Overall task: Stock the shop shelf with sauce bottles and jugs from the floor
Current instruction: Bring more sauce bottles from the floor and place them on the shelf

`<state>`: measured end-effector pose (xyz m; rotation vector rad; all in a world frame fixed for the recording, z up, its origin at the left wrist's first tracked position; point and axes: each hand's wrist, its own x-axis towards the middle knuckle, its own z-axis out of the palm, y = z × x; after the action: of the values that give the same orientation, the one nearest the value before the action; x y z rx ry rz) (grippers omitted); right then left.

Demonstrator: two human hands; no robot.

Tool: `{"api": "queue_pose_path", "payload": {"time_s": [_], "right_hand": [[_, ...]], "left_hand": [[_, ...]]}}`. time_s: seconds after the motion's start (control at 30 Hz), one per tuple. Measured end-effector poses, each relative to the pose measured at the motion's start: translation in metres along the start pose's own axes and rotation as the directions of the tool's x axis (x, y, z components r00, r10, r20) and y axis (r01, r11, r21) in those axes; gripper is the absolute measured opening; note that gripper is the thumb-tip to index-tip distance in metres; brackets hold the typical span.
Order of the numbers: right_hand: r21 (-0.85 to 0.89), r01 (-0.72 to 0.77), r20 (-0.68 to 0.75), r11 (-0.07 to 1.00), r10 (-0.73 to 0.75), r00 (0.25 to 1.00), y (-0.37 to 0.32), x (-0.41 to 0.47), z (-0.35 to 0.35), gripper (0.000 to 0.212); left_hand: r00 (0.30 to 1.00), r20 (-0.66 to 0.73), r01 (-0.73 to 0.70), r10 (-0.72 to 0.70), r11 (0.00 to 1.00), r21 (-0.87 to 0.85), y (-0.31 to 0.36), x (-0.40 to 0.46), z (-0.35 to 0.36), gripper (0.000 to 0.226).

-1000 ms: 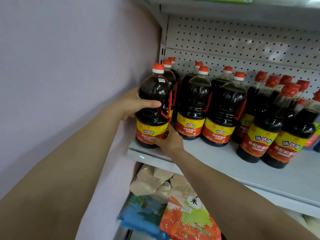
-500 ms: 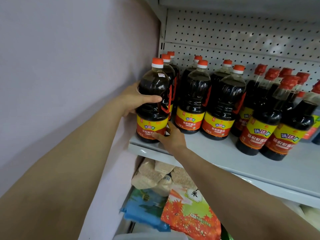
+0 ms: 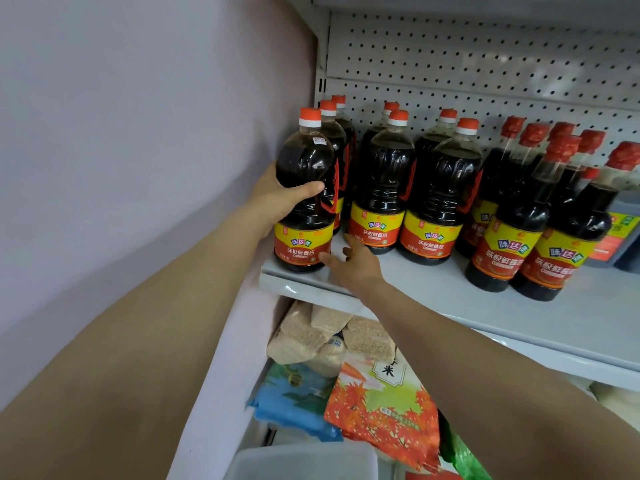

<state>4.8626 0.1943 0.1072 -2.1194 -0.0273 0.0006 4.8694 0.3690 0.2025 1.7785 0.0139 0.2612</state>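
At the shelf's (image 3: 433, 299) front left corner, standing upright, the sauce jug (image 3: 304, 199), same spot as half a second ago. Left hand (image 3: 277, 199) still gripping its waist, thumb across the front. Right hand (image 3: 353, 265) now easing off the label, fingers spread, thumb tip just touching the base.

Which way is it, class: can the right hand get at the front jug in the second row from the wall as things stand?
Probably yes. The right hand is open beside the second-row front jug, with bare shelf between them. The left hand grips the corner jug, clear of that path.
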Motion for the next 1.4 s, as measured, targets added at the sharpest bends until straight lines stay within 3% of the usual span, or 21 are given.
{"api": "queue_pose_path", "payload": {"time_s": [0.13, 0.3, 0.4, 0.6, 0.83, 1.13, 1.4], "right_hand": [[-0.083, 0.021, -0.034, 0.996, -0.024, 0.999, 0.007, -0.016, -0.034, 0.082], [-0.146, 0.082, -0.096, 0.986, -0.097, 0.991, 0.016, -0.046, -0.095, 0.073], [-0.188, 0.077, -0.129, 0.979, -0.102, 0.986, 0.028, -0.07, -0.141, 0.071], [-0.356, 0.044, -0.202, 0.933, -0.122, 0.972, 0.072, -0.137, -0.247, 0.068], [-0.44, -0.137, -0.304, 0.888, -0.003, 0.953, 0.156, -0.25, -0.385, 0.073], [-0.479, -0.356, -0.435, 0.803, 0.135, 0.89, 0.286, -0.401, -0.512, 0.074], [-0.382, -0.543, -0.574, 0.748, 0.269, 0.774, 0.385, -0.484, -0.578, 0.076]], "left_hand": [[0.987, -0.159, -0.002, 0.021, 0.993, 0.118, -0.005, -0.015, 0.013, 0.073], [0.951, -0.309, 0.102, -0.018, 0.961, 0.258, 0.0, -0.046, 0.045, 0.098], [0.933, -0.36, 0.131, 0.014, 0.918, 0.374, 0.017, -0.077, 0.079, 0.099], [0.992, -0.121, 0.022, 0.033, 0.906, 0.424, 0.039, -0.14, 0.183, 0.095], [0.983, 0.175, -0.139, 0.062, 0.873, 0.468, 0.07, -0.241, 0.334, 0.083], [0.845, 0.522, -0.385, 0.116, 0.809, 0.444, 0.078, -0.376, 0.525, 0.075], [0.66, 0.744, -0.53, 0.1, 0.764, 0.368, 0.066, -0.453, 0.661, 0.077]]}}
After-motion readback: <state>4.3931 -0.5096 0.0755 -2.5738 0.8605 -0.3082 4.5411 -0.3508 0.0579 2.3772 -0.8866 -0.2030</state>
